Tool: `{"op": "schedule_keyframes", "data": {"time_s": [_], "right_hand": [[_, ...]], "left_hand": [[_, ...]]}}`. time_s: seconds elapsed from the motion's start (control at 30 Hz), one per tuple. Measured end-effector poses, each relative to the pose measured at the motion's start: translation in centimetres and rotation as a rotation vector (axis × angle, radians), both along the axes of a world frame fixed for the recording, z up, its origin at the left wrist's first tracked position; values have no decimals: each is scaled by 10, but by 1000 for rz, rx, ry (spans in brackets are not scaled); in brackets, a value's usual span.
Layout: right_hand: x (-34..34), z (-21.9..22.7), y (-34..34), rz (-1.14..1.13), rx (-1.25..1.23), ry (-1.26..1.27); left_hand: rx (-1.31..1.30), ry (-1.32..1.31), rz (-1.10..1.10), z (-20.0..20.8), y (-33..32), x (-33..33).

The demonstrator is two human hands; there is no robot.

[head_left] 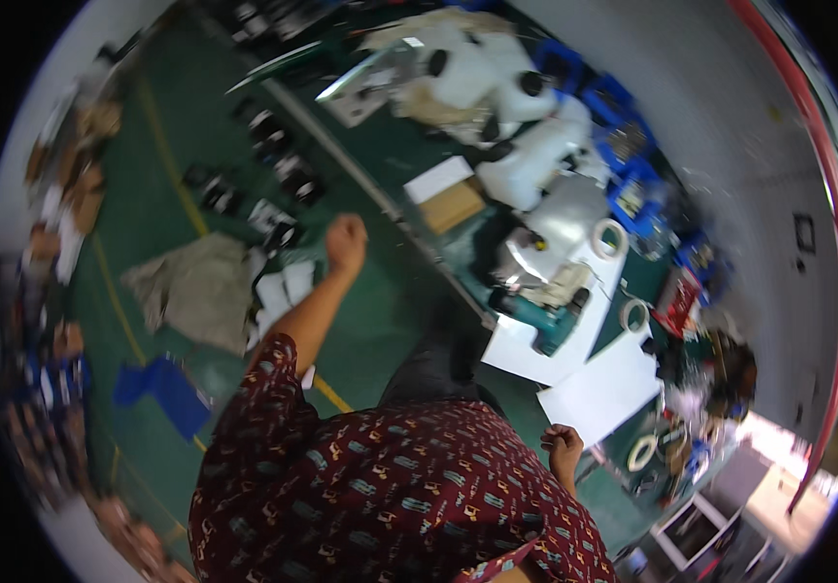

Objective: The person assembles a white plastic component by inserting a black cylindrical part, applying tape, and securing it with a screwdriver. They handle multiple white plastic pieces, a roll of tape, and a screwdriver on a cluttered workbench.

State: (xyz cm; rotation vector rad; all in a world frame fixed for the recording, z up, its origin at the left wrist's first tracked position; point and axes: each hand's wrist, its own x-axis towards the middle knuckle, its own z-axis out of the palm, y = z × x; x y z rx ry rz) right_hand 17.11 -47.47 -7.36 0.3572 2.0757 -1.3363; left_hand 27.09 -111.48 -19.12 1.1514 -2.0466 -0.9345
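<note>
My left hand (346,243) is a closed fist held out over the green floor, a little left of the workbench edge. Nothing sticks out of it. Low on the right, my right hand (563,444) has its fingers curled in, and no object shows in them. It is close to the lower edge of a white sheet (603,391) on the bench; whether they touch I cannot tell. Farther up the bench, a teal cordless drill (545,319) lies on another white sheet (521,352). Rolls of tape (609,239) lie near it.
White plastic jugs (521,175), a small cardboard box (451,206) and blue parts bins (630,141) crowd the bench. On the floor to the left lie a grey-beige cloth or sack (195,291), a blue piece (171,394) and several black devices (292,180). Cartons (79,194) line the far left.
</note>
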Motion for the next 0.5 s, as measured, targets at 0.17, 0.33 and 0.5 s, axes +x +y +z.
{"op": "schedule_keyframes", "data": {"time_s": [0.17, 0.33, 0.5], "right_hand": [[-38, -16, -27, 321, -195, 36], [-75, -20, -93, 553, -306, 85], [-59, 14, -171, 705, -375, 97]], "left_hand": [[427, -731, -464, -94, 183, 291], [749, -745, -67, -43, 378, 400], [994, -842, 63, -8, 437, 411]]}}
